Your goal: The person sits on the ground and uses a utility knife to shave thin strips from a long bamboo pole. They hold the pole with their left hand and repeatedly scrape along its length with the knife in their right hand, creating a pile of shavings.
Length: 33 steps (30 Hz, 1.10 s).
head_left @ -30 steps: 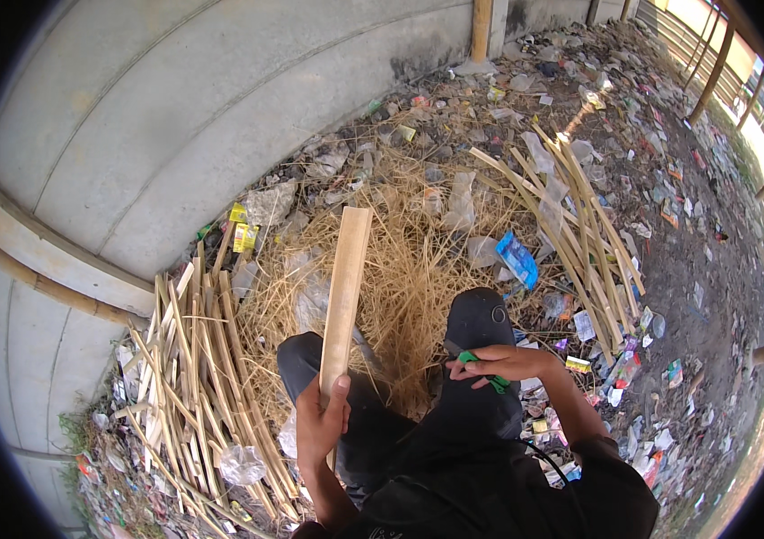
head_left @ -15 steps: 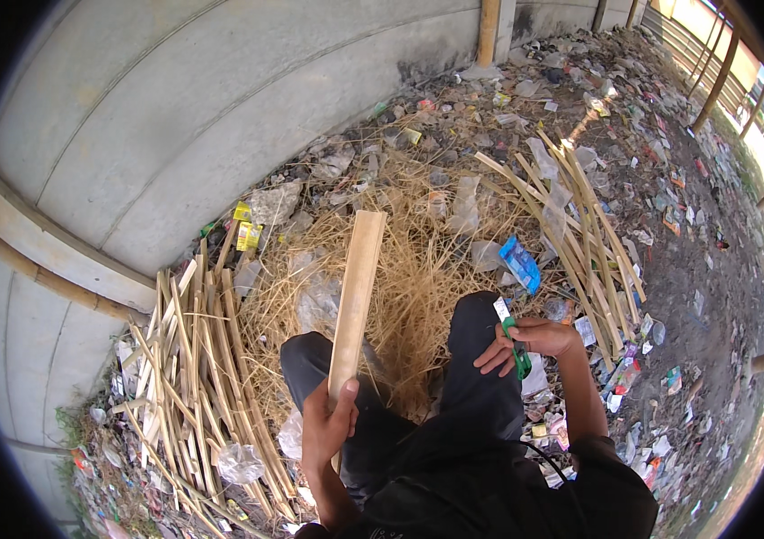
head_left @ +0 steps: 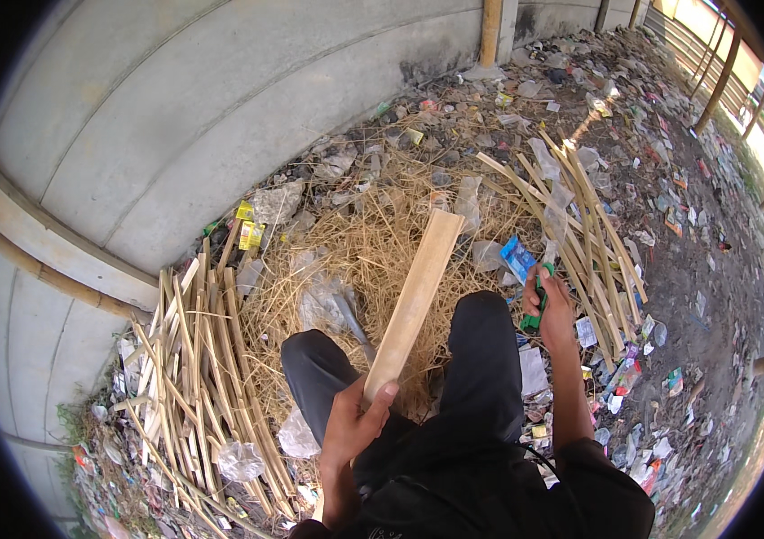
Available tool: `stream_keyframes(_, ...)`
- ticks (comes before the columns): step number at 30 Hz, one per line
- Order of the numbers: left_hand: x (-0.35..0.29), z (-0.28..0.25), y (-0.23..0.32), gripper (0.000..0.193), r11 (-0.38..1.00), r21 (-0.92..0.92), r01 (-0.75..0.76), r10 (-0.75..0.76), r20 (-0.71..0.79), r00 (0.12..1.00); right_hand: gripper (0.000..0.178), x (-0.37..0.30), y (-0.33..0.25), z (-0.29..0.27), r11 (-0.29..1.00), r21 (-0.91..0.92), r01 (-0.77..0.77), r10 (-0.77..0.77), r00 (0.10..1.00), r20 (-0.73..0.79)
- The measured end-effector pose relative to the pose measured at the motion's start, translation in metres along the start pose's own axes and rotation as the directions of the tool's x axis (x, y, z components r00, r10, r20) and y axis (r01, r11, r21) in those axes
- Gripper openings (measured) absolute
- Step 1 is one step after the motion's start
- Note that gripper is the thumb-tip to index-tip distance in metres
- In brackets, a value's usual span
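My left hand (head_left: pixel 357 422) is closed round the lower end of a wide, pale split-bamboo slat (head_left: pixel 418 292). The slat slants up and to the right between my knees, its far end over the straw. In my right hand (head_left: pixel 557 314), beside my right knee, is a green-handled tool (head_left: pixel 534 301) with a narrow pale end pointing away from me. My fingers wrap its handle and hide part of it, so its exact kind is unclear. Under the slat lies a heap of dry bamboo shavings (head_left: pixel 382 234). A long grey object (head_left: pixel 352 319) rests on them, partly covered by my leg.
A pile of bamboo strips (head_left: pixel 198 377) lies on my left, and a smaller bundle (head_left: pixel 593 242) on my right. A blue packet (head_left: pixel 518 259) is near my right hand. A concrete wall (head_left: pixel 211 117) curves round the left and back. Litter (head_left: pixel 669 225) covers the ground.
The slat has tilted to the right as my left hand shifted slightly right. My right hand has moved up and right, and its loosely spread fingers have closed round the green handle.
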<state>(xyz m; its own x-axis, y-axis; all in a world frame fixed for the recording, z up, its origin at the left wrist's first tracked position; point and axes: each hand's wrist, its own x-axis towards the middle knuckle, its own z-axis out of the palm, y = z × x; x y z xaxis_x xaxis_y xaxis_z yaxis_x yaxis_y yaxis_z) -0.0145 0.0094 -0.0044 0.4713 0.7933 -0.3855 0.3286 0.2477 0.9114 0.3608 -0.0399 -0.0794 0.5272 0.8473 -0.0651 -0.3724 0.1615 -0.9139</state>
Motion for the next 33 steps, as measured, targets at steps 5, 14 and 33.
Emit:
stream_keyframes(5, 0.005, 0.013, -0.004, 0.045, 0.984, 0.092, -0.155, 0.150, 0.063, 0.987, 0.045, -0.026, -0.024, 0.061, 1.000, 0.004, 0.017, -0.017, 0.976, 0.217)
stream_keyframes(14, 0.001, 0.022, 0.018, 0.048, 0.904, 0.376, -0.203, 0.195, 0.059, 0.979, 0.025, -0.037, -0.004, 0.096, 0.988, -0.139, 0.067, -0.046, 0.987, 0.156)
stream_keyframes(33, 0.003, 0.004, 0.007, 0.061, 0.980, 0.011, -0.197, 0.188, 0.243, 0.952, 0.042, -0.051, -0.003, 0.081, 0.831, -0.319, 0.455, -0.374, 0.883, 0.285)
